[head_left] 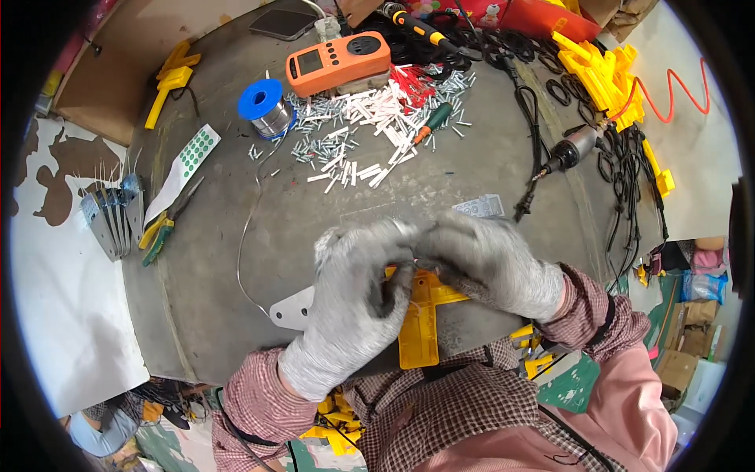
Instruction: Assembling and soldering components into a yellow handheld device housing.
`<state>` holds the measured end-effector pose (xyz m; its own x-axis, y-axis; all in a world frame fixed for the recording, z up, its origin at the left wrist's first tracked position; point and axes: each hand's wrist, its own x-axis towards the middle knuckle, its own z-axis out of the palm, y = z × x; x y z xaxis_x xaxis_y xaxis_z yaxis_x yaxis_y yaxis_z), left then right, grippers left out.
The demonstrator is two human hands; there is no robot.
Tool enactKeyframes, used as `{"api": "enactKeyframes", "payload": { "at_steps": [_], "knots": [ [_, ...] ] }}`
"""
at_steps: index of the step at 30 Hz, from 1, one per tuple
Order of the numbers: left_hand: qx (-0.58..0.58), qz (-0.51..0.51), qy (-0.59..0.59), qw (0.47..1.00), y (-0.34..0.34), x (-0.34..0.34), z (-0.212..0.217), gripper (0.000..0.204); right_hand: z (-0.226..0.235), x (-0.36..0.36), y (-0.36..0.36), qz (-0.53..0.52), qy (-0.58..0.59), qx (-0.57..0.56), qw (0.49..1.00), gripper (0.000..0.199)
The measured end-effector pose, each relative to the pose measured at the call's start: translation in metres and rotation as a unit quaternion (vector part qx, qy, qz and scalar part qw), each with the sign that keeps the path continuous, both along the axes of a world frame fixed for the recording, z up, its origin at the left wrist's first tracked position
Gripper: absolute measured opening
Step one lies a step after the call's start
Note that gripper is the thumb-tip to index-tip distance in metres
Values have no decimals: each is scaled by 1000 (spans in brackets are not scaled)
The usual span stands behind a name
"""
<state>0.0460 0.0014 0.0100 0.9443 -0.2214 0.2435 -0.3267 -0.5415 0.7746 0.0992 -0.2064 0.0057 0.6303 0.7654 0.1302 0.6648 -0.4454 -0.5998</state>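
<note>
Both my hands wear grey-white work gloves and meet at the near middle of the table. The fingers of my left hand (354, 287) and my right hand (487, 263) are pinched together, fingertips nearly touching. What they pinch is too small and hidden to name. Directly beneath the fingertips lies a yellow plastic T-shaped housing (418, 334), its open hollow side facing up. A flat grey metal plate with holes (291, 310) sticks out from under my left hand. Just beyond my right hand rests a small silvery patterned sheet (480, 206).
Screws (314, 145), white sleeves (373, 110), a screwdriver (434, 122), a solder spool (263, 106) and an orange meter (338, 63) are at the back. Pliers (169, 224) lie left. To the right are a power screwdriver (570, 151), black cables (625, 189) and yellow housings (602, 75).
</note>
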Motion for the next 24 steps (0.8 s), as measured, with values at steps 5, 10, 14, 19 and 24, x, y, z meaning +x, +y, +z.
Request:
{"api": "enactKeyframes", "payload": {
  "at_steps": [5,10,14,19,24],
  "knots": [
    [109,-24,-59,992,4,-3,-1,31,-13,16,3,-12,337,98,936,24],
    [9,0,50,999,14,-4,1,34,-3,8,5,-13,72,29,997,20],
    [-18,22,-10,1000,43,-2,9,39,-16,18,5,-70,309,106,943,19],
    [138,-106,-46,984,35,-3,26,37,-12,21,5,-58,323,90,940,18],
    [270,-181,-141,935,24,-8,38,18,-9,16,3,-41,285,102,952,19]
  ]
}}
